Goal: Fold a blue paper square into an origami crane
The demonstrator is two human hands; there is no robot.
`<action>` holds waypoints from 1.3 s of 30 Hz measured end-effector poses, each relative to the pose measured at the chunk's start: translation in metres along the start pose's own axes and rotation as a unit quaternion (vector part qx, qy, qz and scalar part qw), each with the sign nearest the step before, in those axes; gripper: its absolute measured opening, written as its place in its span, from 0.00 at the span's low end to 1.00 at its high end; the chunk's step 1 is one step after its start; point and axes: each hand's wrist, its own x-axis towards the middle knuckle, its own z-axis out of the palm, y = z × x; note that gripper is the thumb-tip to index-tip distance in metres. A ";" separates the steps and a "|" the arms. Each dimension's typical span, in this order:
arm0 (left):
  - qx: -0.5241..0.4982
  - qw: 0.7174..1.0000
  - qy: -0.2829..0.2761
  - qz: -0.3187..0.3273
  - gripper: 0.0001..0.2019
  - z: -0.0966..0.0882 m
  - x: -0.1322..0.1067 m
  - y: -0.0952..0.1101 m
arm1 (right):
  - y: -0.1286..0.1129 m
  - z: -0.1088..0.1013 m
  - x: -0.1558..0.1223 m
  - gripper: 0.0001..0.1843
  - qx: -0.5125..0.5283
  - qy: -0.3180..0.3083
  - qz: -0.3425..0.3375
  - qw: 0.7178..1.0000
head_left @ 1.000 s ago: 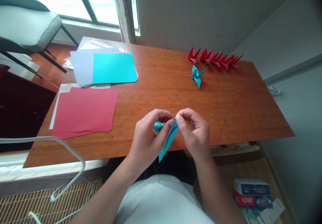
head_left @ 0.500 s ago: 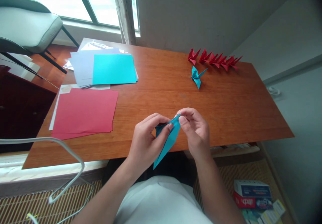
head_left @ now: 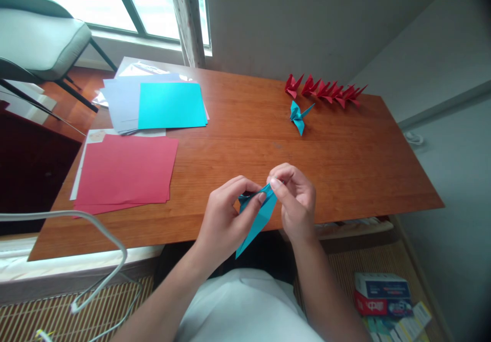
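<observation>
Between my hands, over the table's front edge, is a folded blue origami paper [head_left: 258, 223], long and pointed, its lower tip hanging toward my lap. My left hand [head_left: 229, 211] pinches its left side, thumb on the near face and fingers behind. At the upper right corner my right hand [head_left: 294, 198] grips the paper between thumb and fingers, covering that tip. Farther back on the table stands a finished blue paper crane [head_left: 297, 118]. Behind it runs a row of several red paper cranes [head_left: 326, 91].
Red paper sheets [head_left: 125, 173] lie at the left of the wooden table [head_left: 238, 142]. Behind them a blue sheet [head_left: 172, 105] tops a pile of pale sheets [head_left: 121, 106]. A white cable [head_left: 95, 223] loops at the lower left. Boxes [head_left: 382, 296] sit below, at the right.
My right thumb has slid onto the paper's upper right corner and now covers the tip that showed before. The right hand has come slightly closer to the left.
</observation>
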 end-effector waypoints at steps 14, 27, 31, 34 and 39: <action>-0.069 0.996 -0.008 -0.050 0.08 0.001 -0.002 -0.004 | -0.002 0.002 -0.001 0.11 -0.041 0.014 -0.004 0.999; -0.230 0.961 0.086 -0.130 0.12 -0.003 0.005 -0.020 | 0.007 -0.007 0.002 0.16 0.001 -0.131 0.097 0.987; -0.246 0.955 0.097 -0.132 0.12 -0.003 0.009 -0.023 | 0.007 -0.005 -0.001 0.08 -0.068 -0.149 0.073 0.984; -0.211 0.966 0.082 -0.128 0.14 -0.004 0.009 -0.022 | 0.010 -0.004 -0.002 0.08 -0.075 -0.110 0.079 0.988; -0.184 0.972 0.024 -0.147 0.18 -0.006 0.006 -0.025 | 0.013 -0.003 0.000 0.10 -0.044 -0.049 0.102 0.993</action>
